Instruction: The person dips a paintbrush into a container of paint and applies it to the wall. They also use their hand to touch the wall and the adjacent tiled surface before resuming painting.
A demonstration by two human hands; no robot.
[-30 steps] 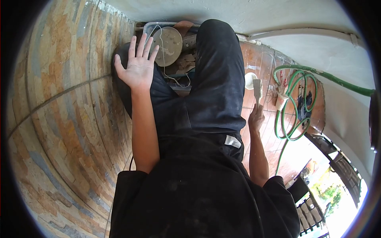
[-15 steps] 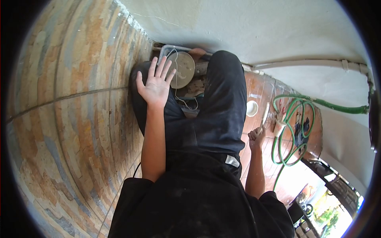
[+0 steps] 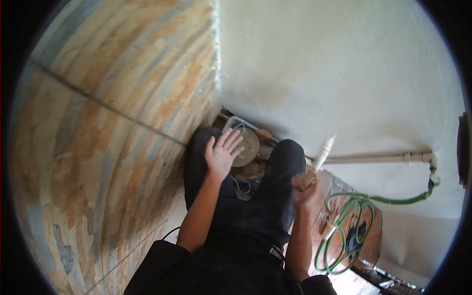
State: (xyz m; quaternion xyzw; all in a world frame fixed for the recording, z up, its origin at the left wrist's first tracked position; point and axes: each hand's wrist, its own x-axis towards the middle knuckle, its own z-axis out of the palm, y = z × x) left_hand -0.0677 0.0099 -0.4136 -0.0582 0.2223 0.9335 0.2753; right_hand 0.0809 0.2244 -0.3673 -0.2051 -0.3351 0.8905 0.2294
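Observation:
My left hand [image 3: 221, 157] is held out above my left knee, with its fingers spread and nothing in it. Just beyond its fingertips is a round, beige, dusty disc [image 3: 249, 147], perhaps a bucket lid, lying between my knees at a grey tub [image 3: 235, 120]. A thin pale cord [image 3: 239, 186] hangs down by it. On the other side, my right hand [image 3: 306, 188] is closed around a white, slender, stick-like tool [image 3: 323, 153]. The tool points up and away, its narrow end in front of the plain wall; its exact kind is blurred.
Stone-patterned tiles cover the left wall [image 3: 113, 152]. A pale plain wall [image 3: 314, 69] rises ahead, with a pipe [image 3: 378, 159] along its foot. On the right, a coiled green hose [image 3: 364, 199] lies on reddish floor tiles beside a pale cylindrical piece [image 3: 329, 229].
My view has tilted up toward the plain wall. The right hand has risen and come inward with the white tool. My left hand stays spread, tilted a little to the right.

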